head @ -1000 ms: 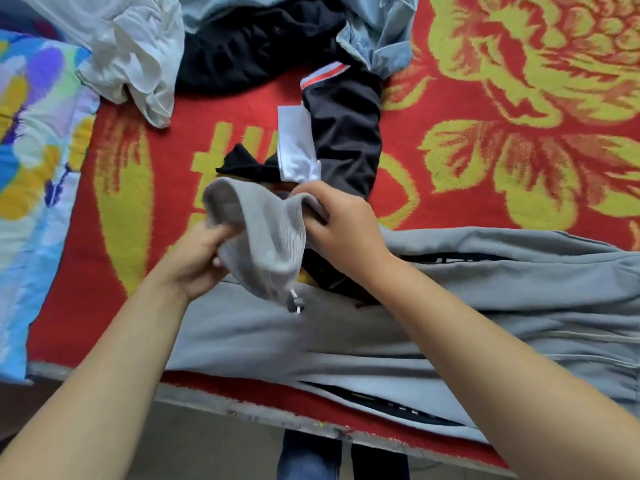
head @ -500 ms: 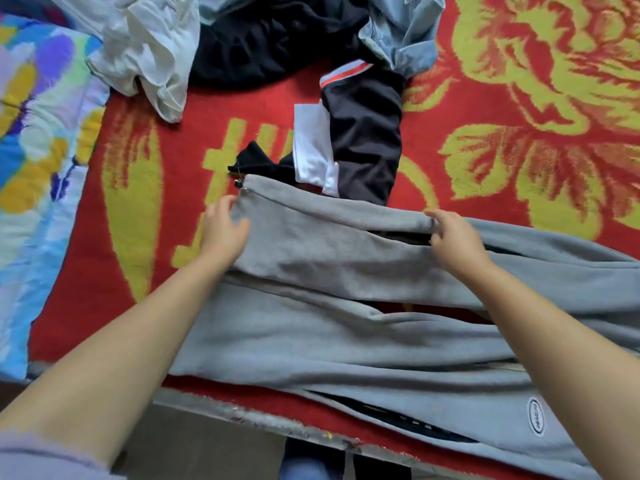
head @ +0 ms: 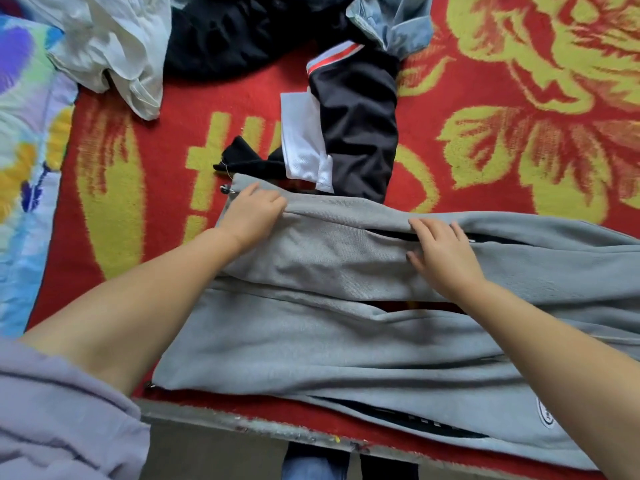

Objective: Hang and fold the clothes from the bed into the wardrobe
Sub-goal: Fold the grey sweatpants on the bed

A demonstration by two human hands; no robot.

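On the bed (head: 485, 150), two hands (head: 254, 211) flatten one grey trousers (head: 329, 341).

A red-and-yellow bed cover (head: 485, 140) carries grey trousers (head: 346, 341), a black garment (head: 360, 133), white cloth (head: 114, 46) and denim (head: 398, 26)

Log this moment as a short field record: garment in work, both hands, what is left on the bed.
garment: grey sweatpants, laid flat across the near edge of the bed
left hand: left hand rests on the hem end of the far leg
right hand: right hand flat on the same leg, fingers spread
surface: red and yellow blanket
waiting: white garment, black jacket, denim garment
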